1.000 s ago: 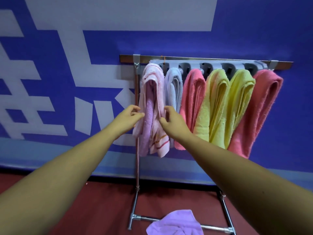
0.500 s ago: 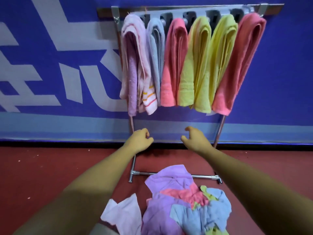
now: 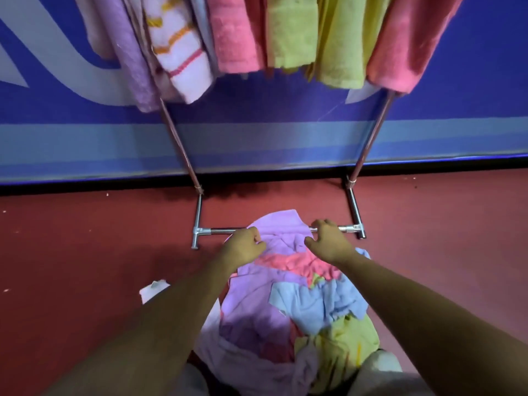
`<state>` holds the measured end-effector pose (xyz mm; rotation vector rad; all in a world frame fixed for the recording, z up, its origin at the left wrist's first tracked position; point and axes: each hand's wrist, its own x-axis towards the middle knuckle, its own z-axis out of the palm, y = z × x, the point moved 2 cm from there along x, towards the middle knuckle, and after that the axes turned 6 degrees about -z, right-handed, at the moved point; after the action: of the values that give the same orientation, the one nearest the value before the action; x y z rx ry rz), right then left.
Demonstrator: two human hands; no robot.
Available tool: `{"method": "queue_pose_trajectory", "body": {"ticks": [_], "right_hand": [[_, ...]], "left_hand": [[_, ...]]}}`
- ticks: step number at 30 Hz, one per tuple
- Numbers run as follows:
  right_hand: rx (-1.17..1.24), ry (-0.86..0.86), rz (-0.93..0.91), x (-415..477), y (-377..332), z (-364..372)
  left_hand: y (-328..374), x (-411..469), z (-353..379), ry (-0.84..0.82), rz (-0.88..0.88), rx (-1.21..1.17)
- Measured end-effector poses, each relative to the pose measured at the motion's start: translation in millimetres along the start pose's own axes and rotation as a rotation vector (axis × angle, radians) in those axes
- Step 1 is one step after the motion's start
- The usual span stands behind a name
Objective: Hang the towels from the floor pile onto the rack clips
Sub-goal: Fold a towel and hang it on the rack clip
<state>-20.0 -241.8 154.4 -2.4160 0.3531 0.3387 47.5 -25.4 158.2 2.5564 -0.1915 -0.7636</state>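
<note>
Now | purple towel (image 3: 281,227) atop pile (image 3: 311,305) | between left hand (image 3: 243,248), right hand (image 3: 328,244)

My bare forearms lie from 7 and 5 o'clock, both stretched toward 12. My left hand (image 3: 243,248) has its fingers curled under, knuckles up. My right hand (image 3: 328,242), near it at 3 o'clock, curls likewise (whether either pinches anything, I can't tell).

Jumbled multicolored towel pile (image 3: 288,310) on floor below towel-laden rack (image 3: 354,207).
</note>
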Motion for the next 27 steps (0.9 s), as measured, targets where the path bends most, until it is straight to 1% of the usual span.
{"method": "queue_pose_trajectory", "body": {"ticks": [5,9,12,16,19,20,22,24,25,27], "right_hand": [[-0.011,-0.175,0.04,15.4,38.3,65.5],[-0.031,-0.315,0.067,21.5,64.8,118.7],[-0.032,-0.393,0.091,22.3,80.2,152.4],[-0.008,-0.383,0.126,18.5,105.9,190.8],[0.006,-0.376,0.137,13.1,125.1,212.5],[0.022,-0.357,0.149,12.8,130.0,216.4],[0.066,-0.336,0.154,13.4,133.8,218.7],[0.102,-0.349,0.161,14.3,129.0,214.9],[0.122,-0.342,0.161,15.2,123.9,209.3],[0.163,-0.287,0.138,17.3,117.8,197.4]], "left_hand": [[-34.6,27.2,57.1,-0.163,-0.028,0.032],[-61.6,44.1,101.4,-0.224,-0.058,0.053],[-75.0,51.6,134.7,-0.306,-0.098,0.114],[-89.2,56.5,179.8,-0.391,-0.249,0.097],[-100.9,52.8,215.4,-0.397,-0.293,0.026],[-104.4,51.8,222.9,-0.385,-0.299,-0.007],[-109.4,53.0,230.2,-0.373,-0.245,-0.066],[-109.7,55.7,229.9,-0.394,-0.147,-0.217],[-108.6,57.4,227.2,-0.402,-0.125,-0.275],[-99.8,60.5,215.0,-0.367,-0.191,-0.345]]}}
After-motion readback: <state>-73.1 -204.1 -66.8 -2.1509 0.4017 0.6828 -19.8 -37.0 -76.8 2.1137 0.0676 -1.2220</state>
